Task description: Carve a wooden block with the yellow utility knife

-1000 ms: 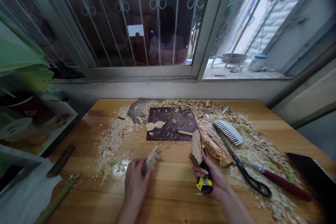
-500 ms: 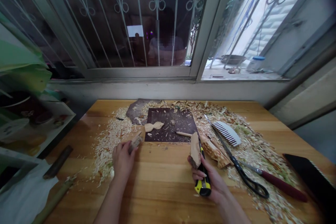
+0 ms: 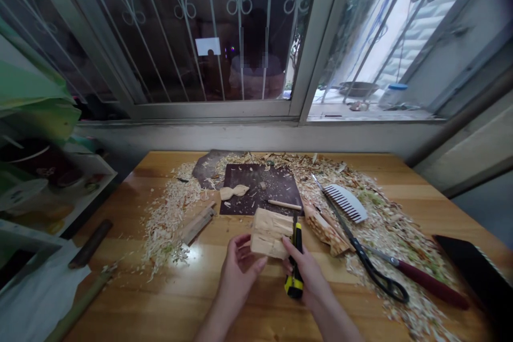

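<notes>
A pale, rough-cut block of wood [image 3: 272, 232] is held up over the near middle of the table. My right hand [image 3: 306, 267] is closed round a yellow and black utility knife [image 3: 295, 264], its thumb pressed on the block's right part. At the block's left end, my left hand [image 3: 239, 264] has curled fingers and thumb against the wood; the fingertips are partly hidden. Left of it lies a weathered strip of wood [image 3: 198, 225]. Beyond, a carved pale wooden piece with a narrow waist [image 3: 234, 192] and a pencil [image 3: 284, 204] rest on a dark sheet [image 3: 260, 176].
Wood shavings [image 3: 168, 224] cover both sides and the back. At right lie a white comb [image 3: 347, 203], black-handled scissors [image 3: 372, 270], a red-handled tool [image 3: 428, 280], a rough wood chunk [image 3: 326, 232] and a black flat object [image 3: 468, 262]. A dark stick [image 3: 91, 243] lies left.
My left hand has let go of the weathered strip, leaving it on the table, and moved right to the block. My right hand has turned the block sideways, keeping the knife.
</notes>
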### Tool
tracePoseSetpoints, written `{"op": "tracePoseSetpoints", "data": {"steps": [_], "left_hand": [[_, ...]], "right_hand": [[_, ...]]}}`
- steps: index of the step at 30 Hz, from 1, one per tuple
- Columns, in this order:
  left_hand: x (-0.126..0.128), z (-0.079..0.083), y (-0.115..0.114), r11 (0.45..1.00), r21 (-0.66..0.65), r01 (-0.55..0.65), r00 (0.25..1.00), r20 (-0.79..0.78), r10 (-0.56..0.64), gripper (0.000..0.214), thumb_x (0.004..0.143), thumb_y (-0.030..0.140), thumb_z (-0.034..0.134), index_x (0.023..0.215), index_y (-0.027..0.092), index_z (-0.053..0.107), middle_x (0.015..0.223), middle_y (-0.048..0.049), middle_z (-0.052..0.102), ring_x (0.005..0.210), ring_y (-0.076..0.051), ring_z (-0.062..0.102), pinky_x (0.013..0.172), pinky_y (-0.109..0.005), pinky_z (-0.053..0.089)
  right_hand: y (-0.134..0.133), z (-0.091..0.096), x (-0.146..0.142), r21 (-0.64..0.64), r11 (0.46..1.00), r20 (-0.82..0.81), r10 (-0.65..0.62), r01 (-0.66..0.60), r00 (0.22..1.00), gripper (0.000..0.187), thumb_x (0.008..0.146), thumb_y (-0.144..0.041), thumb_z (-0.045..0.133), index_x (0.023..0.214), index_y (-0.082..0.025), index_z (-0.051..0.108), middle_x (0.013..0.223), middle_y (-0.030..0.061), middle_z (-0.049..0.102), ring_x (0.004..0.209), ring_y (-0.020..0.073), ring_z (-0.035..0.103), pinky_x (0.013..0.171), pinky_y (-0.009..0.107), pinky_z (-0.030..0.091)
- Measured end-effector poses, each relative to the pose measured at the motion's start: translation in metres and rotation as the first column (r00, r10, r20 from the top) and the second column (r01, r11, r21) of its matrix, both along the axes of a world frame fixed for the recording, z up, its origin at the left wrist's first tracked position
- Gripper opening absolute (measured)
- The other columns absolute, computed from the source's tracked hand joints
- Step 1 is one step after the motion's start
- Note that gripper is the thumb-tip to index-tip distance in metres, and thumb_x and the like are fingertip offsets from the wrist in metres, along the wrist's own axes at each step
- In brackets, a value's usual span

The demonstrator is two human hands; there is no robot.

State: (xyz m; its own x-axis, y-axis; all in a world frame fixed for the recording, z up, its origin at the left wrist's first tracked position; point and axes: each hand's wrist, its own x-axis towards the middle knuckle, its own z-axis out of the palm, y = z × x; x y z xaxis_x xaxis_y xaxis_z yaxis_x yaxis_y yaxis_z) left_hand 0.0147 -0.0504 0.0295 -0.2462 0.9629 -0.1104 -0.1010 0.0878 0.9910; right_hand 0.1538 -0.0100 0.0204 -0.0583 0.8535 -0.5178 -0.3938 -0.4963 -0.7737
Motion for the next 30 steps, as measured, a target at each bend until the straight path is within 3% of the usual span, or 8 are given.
{"op": "tracePoseSetpoints", "data": {"steps": [3, 7, 11, 14, 20, 26, 30], "left_hand": [[0.005, -0.002, 0.005, 0.997, -0.021, -0.070, 0.986, 0.148, 0.072, 0.050, 0.062, 0.031, 0.067, 0.102, 0.018, 0.041, 0.105, -0.0129, 0.057, 0.090, -0.019, 0.060, 0.078, -0.032, 0.047], [0.001, 0.005, 0.009, 0.992, -0.057, -0.117, 0.975, 0.185, 0.125, 0.051, 0.062, 0.032, 0.067, 0.102, 0.016, 0.040, 0.085, -0.0079, 0.064, 0.081, -0.019, 0.062, 0.076, -0.032, 0.047], [0.006, 0.022, 0.003, 0.994, -0.105, -0.021, 0.992, 0.122, 0.034, 0.039, 0.064, 0.036, 0.065, 0.093, 0.012, 0.054, 0.088, -0.0103, 0.067, 0.080, -0.021, 0.062, 0.072, -0.031, 0.048], [0.012, 0.030, -0.003, 0.994, -0.104, -0.014, 0.998, 0.061, 0.020, 0.037, 0.068, 0.038, 0.061, 0.093, 0.011, 0.057, 0.088, -0.0097, 0.068, 0.079, -0.021, 0.063, 0.072, -0.030, 0.048], [0.012, 0.033, -0.004, 0.995, -0.077, -0.065, 0.996, -0.058, 0.060, 0.037, 0.066, 0.038, 0.062, 0.093, 0.012, 0.061, 0.084, -0.0093, 0.069, 0.082, -0.022, 0.063, 0.073, -0.029, 0.047], [0.008, 0.038, 0.000, 0.993, -0.119, -0.002, 0.982, 0.186, 0.024, 0.040, 0.063, 0.039, 0.065, 0.091, 0.010, 0.060, 0.086, -0.0109, 0.069, 0.078, -0.023, 0.064, 0.070, -0.032, 0.050], [0.009, 0.033, 0.000, 0.979, -0.205, -0.026, 0.935, 0.343, 0.096, 0.050, 0.056, 0.040, 0.070, 0.094, 0.010, 0.058, 0.084, -0.0122, 0.069, 0.075, -0.025, 0.065, 0.069, -0.035, 0.050]], "right_hand": [[-0.003, 0.006, -0.006, 0.068, 0.998, 0.139, 0.010, -0.019, 0.990, 0.042, 0.058, -0.050, 0.068, 0.078, -0.020, 0.045, 0.037, -0.0121, 0.037, 0.033, 0.0039, 0.032, 0.034, 0.015, 0.022], [-0.012, 0.008, -0.008, 0.090, 0.991, 0.135, 0.082, -0.095, 0.987, 0.042, 0.059, -0.050, 0.067, 0.078, -0.020, 0.045, 0.041, -0.0121, 0.037, 0.034, 0.0029, 0.032, 0.035, 0.014, 0.023], [-0.018, 0.003, -0.009, 0.084, 0.979, 0.003, 0.187, -0.186, 0.982, 0.040, 0.063, -0.048, 0.065, 0.082, -0.020, 0.045, 0.044, -0.0125, 0.036, 0.034, 0.0019, 0.031, 0.035, 0.014, 0.023], [-0.020, 0.000, -0.009, 0.066, 0.976, -0.076, 0.214, -0.209, 0.974, 0.040, 0.062, -0.049, 0.065, 0.079, -0.020, 0.045, 0.044, -0.0125, 0.036, 0.033, 0.0019, 0.030, 0.035, 0.014, 0.024], [-0.019, 0.004, -0.007, 0.070, 0.965, 0.013, 0.254, -0.254, 0.967, 0.038, 0.065, -0.050, 0.062, 0.081, -0.020, 0.046, 0.039, -0.0112, 0.038, 0.034, 0.0035, 0.033, 0.035, 0.014, 0.023], [-0.018, 0.013, 0.000, 0.033, 0.962, 0.038, 0.269, -0.270, 0.962, 0.043, 0.062, -0.051, 0.064, 0.086, -0.020, 0.048, 0.045, -0.0101, 0.041, 0.036, 0.0036, 0.035, 0.034, 0.014, 0.026], [-0.017, 0.018, 0.002, 0.025, 0.958, 0.130, 0.280, -0.285, 0.951, 0.045, 0.062, -0.052, 0.063, 0.089, -0.020, 0.051, 0.048, -0.0089, 0.044, 0.036, 0.0038, 0.037, 0.034, 0.015, 0.029]]}}
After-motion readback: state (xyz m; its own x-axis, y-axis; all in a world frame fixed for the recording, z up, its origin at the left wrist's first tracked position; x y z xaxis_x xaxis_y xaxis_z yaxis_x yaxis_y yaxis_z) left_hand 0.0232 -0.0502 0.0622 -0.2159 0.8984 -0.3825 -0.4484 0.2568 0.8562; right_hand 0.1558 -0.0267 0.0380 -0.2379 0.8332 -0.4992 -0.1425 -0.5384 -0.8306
